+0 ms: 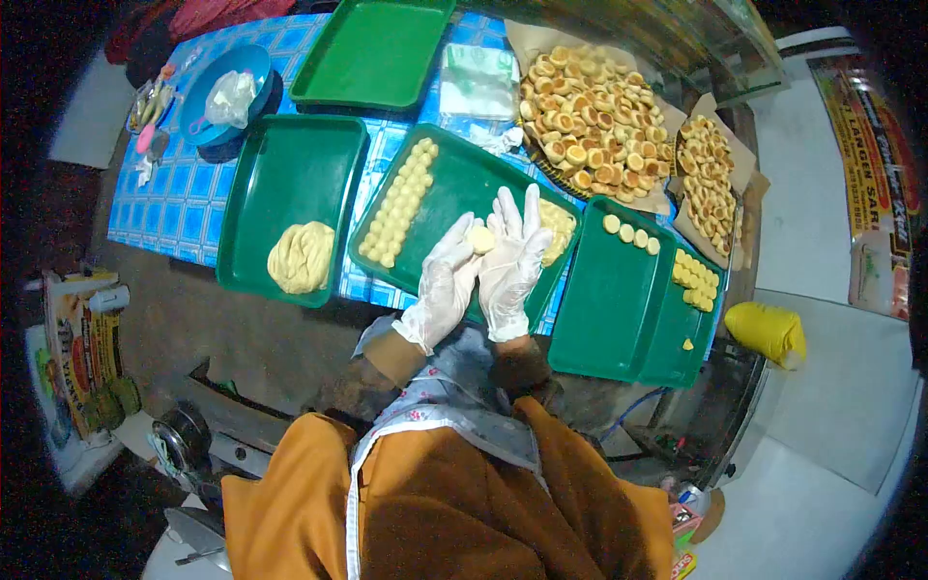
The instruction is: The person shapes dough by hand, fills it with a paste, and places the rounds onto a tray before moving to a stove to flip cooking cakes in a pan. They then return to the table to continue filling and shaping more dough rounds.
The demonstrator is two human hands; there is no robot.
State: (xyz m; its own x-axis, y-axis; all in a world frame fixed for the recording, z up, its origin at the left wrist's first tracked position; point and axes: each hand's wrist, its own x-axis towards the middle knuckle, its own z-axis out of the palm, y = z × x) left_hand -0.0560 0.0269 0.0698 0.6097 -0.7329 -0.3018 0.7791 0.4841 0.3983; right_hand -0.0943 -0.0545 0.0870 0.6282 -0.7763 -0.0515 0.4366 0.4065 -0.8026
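My gloved left hand (pixel 447 275) and right hand (pixel 510 271) meet above the middle green tray (pixel 440 242). A small, flattened round of pale dough (pixel 480 239) sits at the fingers of my left hand, against the right palm. The right hand is open, its fingers stretched away from me. Rows of dough balls (pixel 401 203) lie along this tray's left side. At its right end is a mass of dough (pixel 558 230), partly hidden by my right hand.
To the left, another green tray (pixel 290 164) bears a large dough lump (pixel 302 258). Dough rounds (pixel 633 235) and a cluster of dough pieces (pixel 696 280) lie in the right trays. Browned pastries (pixel 590 116) are heaped behind. A blue basin (pixel 227 82) stands far left.
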